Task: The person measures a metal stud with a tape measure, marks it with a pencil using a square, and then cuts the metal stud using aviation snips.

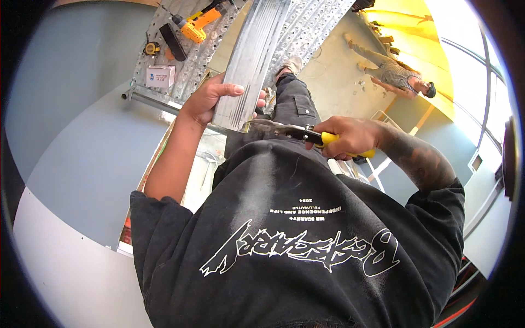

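Metal channel (pixel 249 60) sits at upper centre of frame, left hand (pixel 210 99) clamped round its sides, right hand (pixel 351 136) clamped on yellow-handled snips (pixel 295 132) at its lower corner; loose grip could let it twist, skidding snips toward skin.

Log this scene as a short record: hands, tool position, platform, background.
Left hand: holding a long metal strip
Right hand: gripping snips with yellow handles
Tool position: jaws at the strip's near end; cut depth unclear
Platform: perforated metal; drill, tape measure and small white box on it
Background: another person, off to the right
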Tool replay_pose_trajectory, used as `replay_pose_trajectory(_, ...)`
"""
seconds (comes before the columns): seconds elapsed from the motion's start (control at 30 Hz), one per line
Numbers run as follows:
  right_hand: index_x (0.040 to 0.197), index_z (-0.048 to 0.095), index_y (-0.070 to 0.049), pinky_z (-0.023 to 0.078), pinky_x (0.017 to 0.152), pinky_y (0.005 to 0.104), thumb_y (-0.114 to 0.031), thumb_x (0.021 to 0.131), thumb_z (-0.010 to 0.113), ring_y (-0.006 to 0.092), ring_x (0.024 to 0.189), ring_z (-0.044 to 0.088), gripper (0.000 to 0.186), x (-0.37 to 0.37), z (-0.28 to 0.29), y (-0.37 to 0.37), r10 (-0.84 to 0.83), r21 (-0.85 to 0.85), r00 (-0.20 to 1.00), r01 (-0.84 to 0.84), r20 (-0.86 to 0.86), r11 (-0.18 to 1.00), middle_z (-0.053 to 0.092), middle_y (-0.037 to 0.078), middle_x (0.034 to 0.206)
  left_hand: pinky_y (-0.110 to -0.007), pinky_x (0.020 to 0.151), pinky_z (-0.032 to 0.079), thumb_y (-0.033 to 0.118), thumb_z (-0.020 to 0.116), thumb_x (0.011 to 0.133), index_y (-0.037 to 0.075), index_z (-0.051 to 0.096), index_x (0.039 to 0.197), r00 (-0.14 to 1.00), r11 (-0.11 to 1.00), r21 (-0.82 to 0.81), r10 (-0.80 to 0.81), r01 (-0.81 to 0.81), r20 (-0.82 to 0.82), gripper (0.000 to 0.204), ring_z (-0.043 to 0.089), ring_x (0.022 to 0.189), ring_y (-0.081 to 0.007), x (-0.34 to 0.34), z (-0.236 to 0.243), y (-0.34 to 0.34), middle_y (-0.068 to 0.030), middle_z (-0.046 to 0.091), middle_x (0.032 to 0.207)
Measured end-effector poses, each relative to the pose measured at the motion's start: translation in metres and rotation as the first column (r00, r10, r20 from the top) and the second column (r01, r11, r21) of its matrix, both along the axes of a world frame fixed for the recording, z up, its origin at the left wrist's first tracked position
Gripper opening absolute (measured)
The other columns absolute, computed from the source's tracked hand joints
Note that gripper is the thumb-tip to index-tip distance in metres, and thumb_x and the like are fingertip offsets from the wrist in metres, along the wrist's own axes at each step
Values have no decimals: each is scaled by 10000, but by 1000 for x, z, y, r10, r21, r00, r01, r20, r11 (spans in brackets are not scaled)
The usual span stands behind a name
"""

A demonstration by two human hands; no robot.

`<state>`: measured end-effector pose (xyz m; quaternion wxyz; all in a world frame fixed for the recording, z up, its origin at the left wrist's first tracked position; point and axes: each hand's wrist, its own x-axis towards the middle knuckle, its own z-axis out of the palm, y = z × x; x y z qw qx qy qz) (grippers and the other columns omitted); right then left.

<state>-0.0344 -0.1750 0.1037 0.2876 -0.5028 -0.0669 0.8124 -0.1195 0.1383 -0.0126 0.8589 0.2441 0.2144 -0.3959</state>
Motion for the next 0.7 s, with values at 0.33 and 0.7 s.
replay_pose_trajectory(0.33,1295,596,-11,582,661,325,-145,880,610,176,726,690,436,-10,-12,6,-38,-21,996,36,-84,999,680,94,830,-483,852,624,54,650,872,-71,465,1386,999,998,65,-3,6,-46,560,717,1058,-379,2,12,5,-261,661,1188)
replay_pose_trajectory(0.7,1123,645,6,536,650,356,-214,826,635,166,693,675,371,-3,-11,12,79,242,948,-158,308,957,683,98,796,-487,866,623,33,636,876,-68,443,1407,998,999,54,-2,6,-64,574,714,1079,-385,3,14,10,-259,663,1207)
